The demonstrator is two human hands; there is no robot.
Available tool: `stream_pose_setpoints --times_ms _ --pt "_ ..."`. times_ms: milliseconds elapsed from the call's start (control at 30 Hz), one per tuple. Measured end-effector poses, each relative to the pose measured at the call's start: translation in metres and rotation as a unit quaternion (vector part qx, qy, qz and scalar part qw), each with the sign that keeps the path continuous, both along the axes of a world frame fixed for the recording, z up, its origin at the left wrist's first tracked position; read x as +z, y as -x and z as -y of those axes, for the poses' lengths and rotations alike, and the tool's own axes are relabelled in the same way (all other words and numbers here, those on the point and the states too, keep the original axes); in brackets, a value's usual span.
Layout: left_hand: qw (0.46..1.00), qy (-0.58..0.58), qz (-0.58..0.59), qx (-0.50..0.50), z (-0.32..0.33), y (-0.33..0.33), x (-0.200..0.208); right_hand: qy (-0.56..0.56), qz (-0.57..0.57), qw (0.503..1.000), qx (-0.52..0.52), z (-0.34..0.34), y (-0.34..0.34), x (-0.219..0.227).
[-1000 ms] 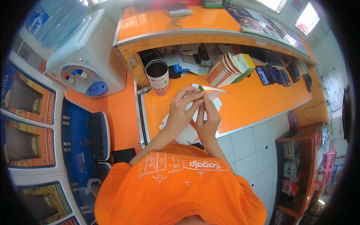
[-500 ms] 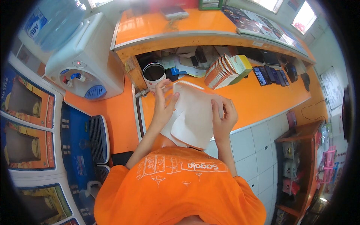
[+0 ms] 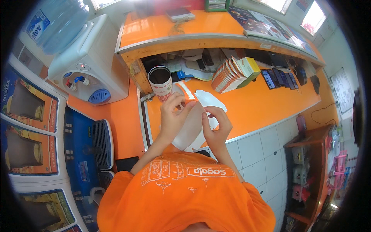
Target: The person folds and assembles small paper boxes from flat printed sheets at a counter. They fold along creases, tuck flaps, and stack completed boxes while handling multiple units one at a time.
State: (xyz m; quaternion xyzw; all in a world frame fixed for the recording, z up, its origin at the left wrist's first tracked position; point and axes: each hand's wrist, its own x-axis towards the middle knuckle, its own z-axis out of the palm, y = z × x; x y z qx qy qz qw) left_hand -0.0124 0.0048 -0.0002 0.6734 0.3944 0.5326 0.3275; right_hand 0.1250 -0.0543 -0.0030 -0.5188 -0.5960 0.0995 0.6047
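Observation:
Both my hands pinch a sheet of whitish paper [image 3: 188,129] at its upper edge, above the counter near my body. The paper hangs curved between them. My left hand [image 3: 172,116] has its thumb and fingers closed on the left part of that edge. Close beside it, my right hand [image 3: 217,125] grips the right part between thumb and forefinger. More white paper [image 3: 211,100] lies on the orange counter [image 3: 262,110] just beyond my right hand. A strip with a white zigzag edge [image 3: 188,90] lies beyond my left hand.
A printed paper cup [image 3: 161,87] stands beyond my left hand. A box of orange-and-white packets [image 3: 235,75] and several phones [image 3: 279,78] sit farther right. An orange shelf [image 3: 212,29] overhangs the back. Left stands a water dispenser [image 3: 92,62]; right, a wooden rack [image 3: 309,166].
The paper was spread wide between my hands and now hangs narrower and curled. My right hand has moved left, close to my left hand. Paper lying on the counter behind has come into view.

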Motion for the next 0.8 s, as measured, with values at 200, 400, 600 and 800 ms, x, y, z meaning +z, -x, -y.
stream_pose_setpoints --times_ms 200,400,600,800 --pt "0.983 -0.146 -0.095 0.053 0.005 -0.009 -0.005 0.074 -0.208 0.974 0.04 -0.007 -0.001 -0.012" --pt "0.98 -0.144 -0.134 -0.015 0.011 -0.013 -0.003 0.066 -0.226 0.971 0.041 -0.009 -0.006 -0.015" --pt "0.982 -0.11 -0.147 -0.046 0.012 -0.013 0.004 0.05 -0.166 0.985 0.005 -0.011 -0.005 -0.015" --pt "0.988 -0.093 -0.103 -0.062 0.009 -0.009 -0.002 0.05 -0.1 0.994 -0.003 -0.01 0.0 -0.012"
